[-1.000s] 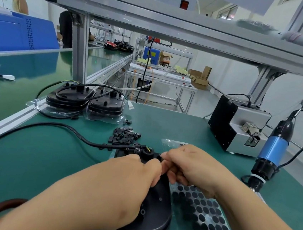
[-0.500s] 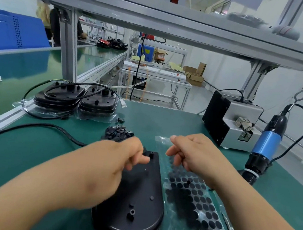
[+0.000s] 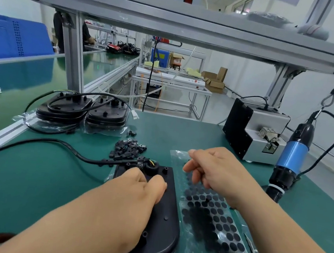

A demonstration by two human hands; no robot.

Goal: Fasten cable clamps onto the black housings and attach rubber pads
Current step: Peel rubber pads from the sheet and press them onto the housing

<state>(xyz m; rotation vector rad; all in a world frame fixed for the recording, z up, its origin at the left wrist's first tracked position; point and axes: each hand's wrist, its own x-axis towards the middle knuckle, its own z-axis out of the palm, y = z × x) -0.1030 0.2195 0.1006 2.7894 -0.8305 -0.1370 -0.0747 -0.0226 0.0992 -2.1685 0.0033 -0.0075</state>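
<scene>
Hands first, from the head view: the left hand (image 3: 141, 187) rests knuckles-up on the black housing (image 3: 160, 218), its fingers curled under against the top, so I cannot tell whether they pinch anything. The right hand (image 3: 215, 172) hovers just above the far end of the pad sheet (image 3: 213, 224), fingers loosely bent and pointing down, relaxed.

The housing lies lengthwise under the left hand, its rounded end toward the person and its straight far edge just beyond the fingers. A cable (image 3: 36, 143) enters at that far edge and curves away left of the left hand across the bench (image 3: 21, 189). The pad sheet touches the housing's right edge and runs under the right wrist.

Just beyond both hands sits a clamp pile (image 3: 128, 149), and well beyond the left hand two housing stacks (image 3: 65, 109) stand beside the bench's aluminium rail (image 3: 2, 138). Right of the right hand hangs a screwdriver (image 3: 291, 158), tip near the bench's right edge, with the feeder (image 3: 250, 131) beyond it. Green surface shows between the right hand and the feeder, and widely left of the left arm.
</scene>
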